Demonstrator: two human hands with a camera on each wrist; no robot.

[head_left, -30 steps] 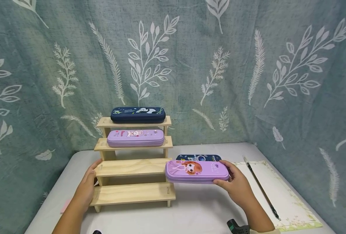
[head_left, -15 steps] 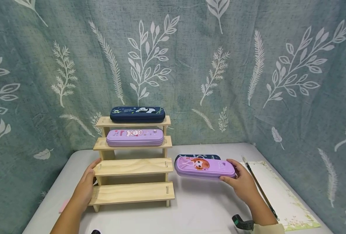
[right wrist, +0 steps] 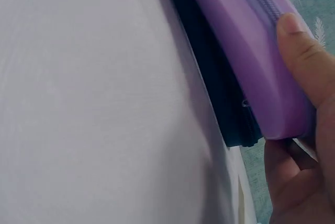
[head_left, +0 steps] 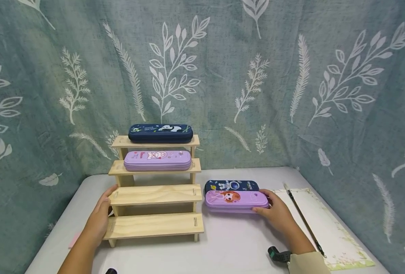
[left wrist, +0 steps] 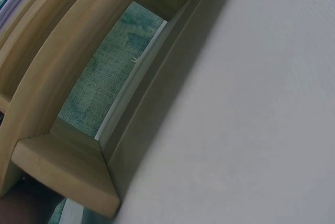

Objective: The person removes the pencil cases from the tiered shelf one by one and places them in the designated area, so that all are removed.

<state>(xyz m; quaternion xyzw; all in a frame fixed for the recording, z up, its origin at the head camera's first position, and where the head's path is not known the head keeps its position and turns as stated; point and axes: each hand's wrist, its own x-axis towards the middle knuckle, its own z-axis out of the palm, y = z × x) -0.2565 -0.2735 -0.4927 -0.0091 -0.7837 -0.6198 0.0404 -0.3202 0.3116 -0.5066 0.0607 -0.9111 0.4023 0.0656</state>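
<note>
My right hand (head_left: 277, 213) pinches the right end of a lilac pencil case (head_left: 236, 201) with a red-haired girl printed on its lid. In the right wrist view, the thumb (right wrist: 301, 51) lies along the zip side and the fingers curl under the end. The lilac case overlaps a navy pencil case (head_left: 232, 185) with a space print, lying on the table behind it. My left hand (head_left: 99, 217) grips the left side of a stepped wooden rack (head_left: 156, 194); its far fingers are partly hidden. On the rack sit a purple bunny pencil case (head_left: 158, 160) and a navy panda pencil case (head_left: 160, 134).
A long-handled brush (head_left: 305, 220) lies along a floral-bordered sheet (head_left: 339, 228) at the right. A pink scrap (head_left: 74, 240) shows beside the left forearm. A patterned curtain (head_left: 216, 95) hangs behind the white table (head_left: 223, 247).
My right hand carried the lilac pencil case rightward away from the rack, then slightly back left and down, uncovering more of the navy space case. The left hand stays on the rack.
</note>
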